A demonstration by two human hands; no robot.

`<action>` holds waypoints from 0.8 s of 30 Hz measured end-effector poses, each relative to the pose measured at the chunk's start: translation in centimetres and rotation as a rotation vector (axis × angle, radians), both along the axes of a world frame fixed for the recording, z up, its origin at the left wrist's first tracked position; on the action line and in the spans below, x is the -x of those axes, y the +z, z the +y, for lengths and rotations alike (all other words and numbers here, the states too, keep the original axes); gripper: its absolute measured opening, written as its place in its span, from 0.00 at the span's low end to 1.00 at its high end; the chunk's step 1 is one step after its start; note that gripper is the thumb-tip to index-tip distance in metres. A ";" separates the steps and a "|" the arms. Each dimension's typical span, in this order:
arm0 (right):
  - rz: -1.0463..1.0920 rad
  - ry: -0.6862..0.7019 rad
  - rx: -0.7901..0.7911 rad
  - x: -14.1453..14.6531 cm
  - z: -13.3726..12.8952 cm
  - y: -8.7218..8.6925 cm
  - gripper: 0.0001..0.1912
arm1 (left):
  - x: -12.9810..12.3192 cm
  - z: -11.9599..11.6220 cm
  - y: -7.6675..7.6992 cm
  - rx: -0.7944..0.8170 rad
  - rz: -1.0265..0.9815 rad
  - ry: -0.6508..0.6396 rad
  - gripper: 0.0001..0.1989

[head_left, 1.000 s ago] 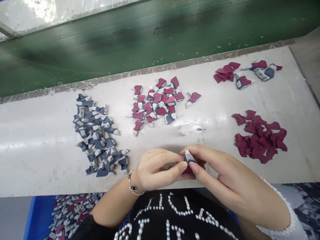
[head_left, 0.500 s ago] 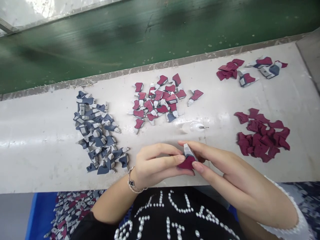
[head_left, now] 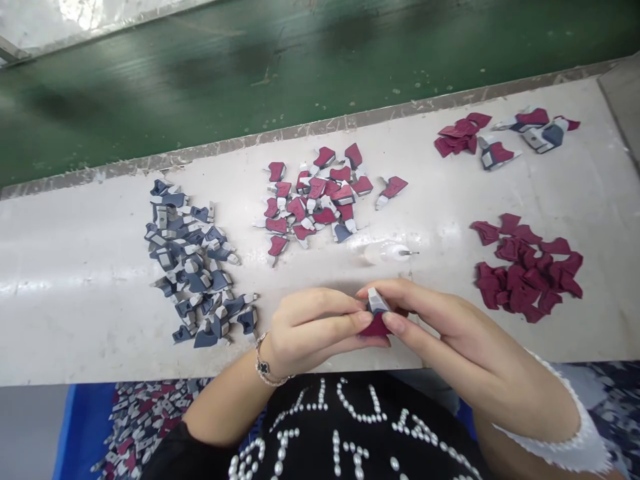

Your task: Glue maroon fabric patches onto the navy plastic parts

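Between both hands, near the table's front edge, is a small grey and dark-blue plastic part with a maroon face piece (head_left: 376,325). My left hand (head_left: 317,327) pinches it from the left, fingers closed around its side. From the right, my right hand (head_left: 425,327) grips it too, the thumb pressed on the maroon face. Its light-grey tip sticks up between the fingers; much of the rest is covered by them. Just beyond the hands lies a small white bottle (head_left: 387,253) with a thin metal tip pointing right.
Blue-grey parts (head_left: 197,267) lie heaped at left, maroon-faced parts (head_left: 315,200) in the middle. Loose maroon pieces (head_left: 525,273) are piled at right, with a smaller maroon pile (head_left: 460,135) behind. Below the table's left front stands a blue bin (head_left: 83,427) full of parts.
My right thumb has shifted slightly up and left onto the maroon face, covering more of it. Both hands still hold the part in nearly the same place.
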State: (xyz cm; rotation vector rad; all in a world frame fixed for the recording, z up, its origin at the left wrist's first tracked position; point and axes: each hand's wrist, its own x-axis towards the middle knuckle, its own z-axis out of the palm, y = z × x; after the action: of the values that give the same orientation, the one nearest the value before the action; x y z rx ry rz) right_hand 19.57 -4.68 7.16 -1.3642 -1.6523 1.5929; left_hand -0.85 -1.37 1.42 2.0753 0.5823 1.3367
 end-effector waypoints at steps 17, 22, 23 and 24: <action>-0.341 0.009 -0.398 0.3 -0.7 -1.0 0.20 | -0.4 0.6 0.0 0.381 -0.023 0.027 0.15; -0.460 0.032 -0.487 0.5 -0.4 -1.3 0.20 | -0.3 0.6 0.1 0.510 0.066 0.008 0.14; -0.479 0.039 -0.505 0.6 -0.4 -1.3 0.19 | -0.3 0.5 0.1 0.521 0.062 0.011 0.14; -0.495 0.047 -0.524 0.7 -0.4 -1.3 0.19 | -0.3 0.4 0.0 0.534 0.049 0.015 0.12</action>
State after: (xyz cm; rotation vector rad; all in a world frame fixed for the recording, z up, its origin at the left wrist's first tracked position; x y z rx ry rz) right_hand 18.85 -5.06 5.87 -1.4965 -2.1946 0.7699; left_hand -0.55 -0.93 1.45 1.6683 0.8692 0.9994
